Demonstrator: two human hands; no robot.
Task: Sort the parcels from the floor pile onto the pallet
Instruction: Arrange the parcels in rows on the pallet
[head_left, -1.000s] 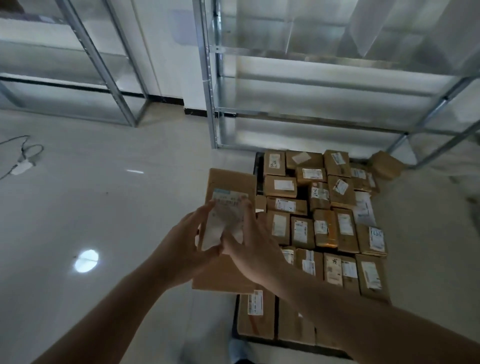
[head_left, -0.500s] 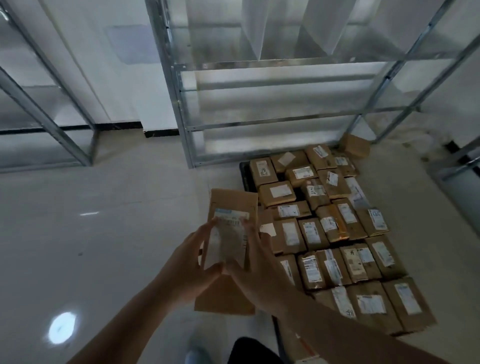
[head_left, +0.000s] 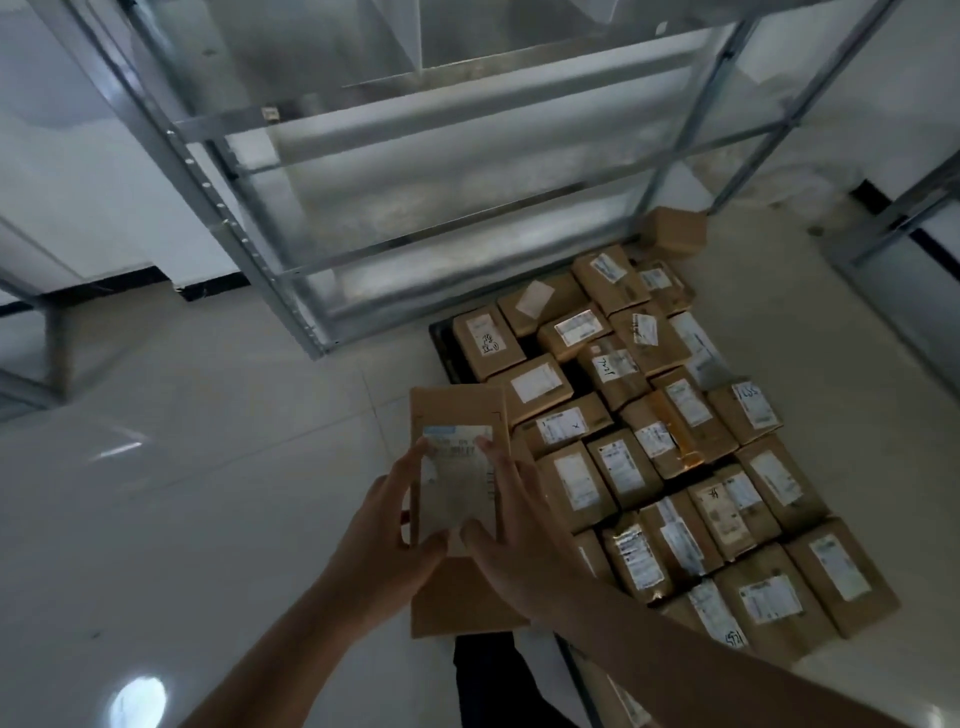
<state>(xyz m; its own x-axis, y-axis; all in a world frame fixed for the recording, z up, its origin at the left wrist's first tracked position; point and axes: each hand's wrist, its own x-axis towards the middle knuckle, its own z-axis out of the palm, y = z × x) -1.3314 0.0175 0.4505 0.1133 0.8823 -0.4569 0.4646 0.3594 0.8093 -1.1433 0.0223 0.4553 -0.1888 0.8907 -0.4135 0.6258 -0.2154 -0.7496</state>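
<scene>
I hold a flat brown cardboard parcel (head_left: 457, 415) with a white label upright in front of me, above the floor just left of the pallet. My left hand (head_left: 387, 540) grips its left edge, fingers spread over the label. My right hand (head_left: 524, 540) grips its right side, thumb on the label. The black pallet (head_left: 441, 345) lies on the floor to the right, covered by several brown labelled parcels (head_left: 571, 426) packed in rows. The floor pile is out of view.
A metal shelf rack (head_left: 395, 171) stands right behind the pallet. One loose brown box (head_left: 672, 231) sits at the rack's foot. Another rack frame (head_left: 31, 332) stands at far left. Glossy white tiled floor (head_left: 182, 493) spreads to the left. My dark trouser leg (head_left: 488, 680) shows below.
The view has swung right and closer, so the pallet looks larger and angled. The parcel stays in both hands; my fingers have shifted slightly on the label.
</scene>
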